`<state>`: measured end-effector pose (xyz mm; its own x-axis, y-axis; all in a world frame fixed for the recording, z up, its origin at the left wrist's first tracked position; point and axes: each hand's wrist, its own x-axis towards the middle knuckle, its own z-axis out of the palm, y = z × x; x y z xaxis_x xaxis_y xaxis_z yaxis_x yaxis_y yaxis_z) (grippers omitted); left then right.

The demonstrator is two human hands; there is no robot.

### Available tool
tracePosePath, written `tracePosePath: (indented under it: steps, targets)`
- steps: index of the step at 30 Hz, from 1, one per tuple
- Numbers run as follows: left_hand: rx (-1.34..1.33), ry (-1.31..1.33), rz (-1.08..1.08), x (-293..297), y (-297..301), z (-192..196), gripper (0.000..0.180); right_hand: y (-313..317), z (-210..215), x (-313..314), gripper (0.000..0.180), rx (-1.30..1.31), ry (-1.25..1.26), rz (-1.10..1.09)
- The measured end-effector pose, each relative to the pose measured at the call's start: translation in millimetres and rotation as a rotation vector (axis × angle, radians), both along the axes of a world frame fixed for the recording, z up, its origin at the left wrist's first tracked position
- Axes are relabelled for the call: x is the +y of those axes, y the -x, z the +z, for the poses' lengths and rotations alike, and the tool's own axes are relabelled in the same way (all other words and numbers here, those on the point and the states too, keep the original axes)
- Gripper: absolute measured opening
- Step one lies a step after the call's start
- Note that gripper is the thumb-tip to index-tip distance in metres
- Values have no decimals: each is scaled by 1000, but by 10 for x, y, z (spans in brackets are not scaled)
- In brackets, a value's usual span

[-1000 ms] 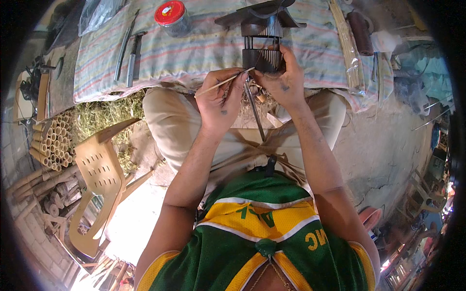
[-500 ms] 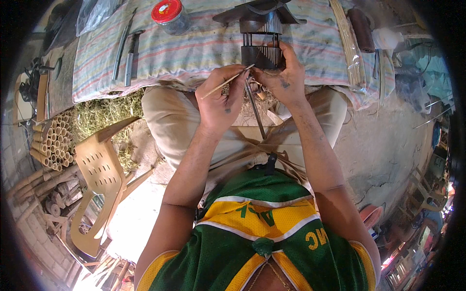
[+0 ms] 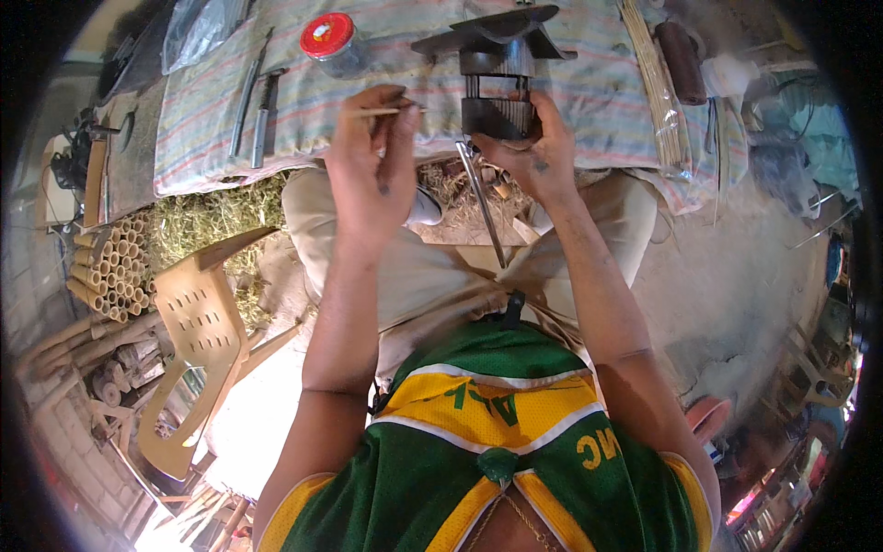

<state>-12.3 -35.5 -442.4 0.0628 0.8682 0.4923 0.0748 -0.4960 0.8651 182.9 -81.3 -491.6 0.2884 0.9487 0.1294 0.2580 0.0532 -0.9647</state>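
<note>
In my right hand (image 3: 538, 152) is a dark lantern-shaped piece (image 3: 487, 112) with a ribbed body, an open band of small posts and a wide curved roof (image 3: 492, 35). My fingers wrap its lower part from the right. My left hand (image 3: 372, 170) is raised to the left, apart from the piece, with a thin pale wooden stick (image 3: 372, 112) pinched between thumb and fingers. Below the piece a shiny metal rod (image 3: 483, 204) slants down between my knees; whether its top touches my right hand I cannot tell.
A striped cloth (image 3: 303, 101) covers the table ahead. On it lie a red-lidded jar (image 3: 331, 44), two slim tools (image 3: 260, 124), bundled thin sticks (image 3: 655, 87) and a dark brown cylinder (image 3: 681, 64). To the left are a beige plastic chair (image 3: 198, 317) and stacked bamboo tubes (image 3: 115, 267).
My left hand has drawn back leftward from the dark piece, taking the stick with it. My right hand still holds the piece in nearly the same place.
</note>
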Motion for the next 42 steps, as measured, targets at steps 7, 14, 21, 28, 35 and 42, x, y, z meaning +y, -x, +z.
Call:
tracePosePath:
  steps: [7,14,21,28,35,42]
  targets:
    - [688,171,-67,577,402,-112,27,-184,14,22,59,456,-168,-60]
    - [775,126,-47,800,278,-373,29,-365,183,-143,66,574,-184,-58]
    - [861,72,26,879,181,-451,25,-273,431,-232,68,350,-275,-37]
    - [762,87,27,768,382,-361,23,-58,250,-95,56,299,-169,-8]
    - [686,20,104,703,1183,-77,23,-9,11,67,55,271,-161,-79]
    - [524,137,-57,684,966,35,18,42,15,69,54,54,-188,-95]
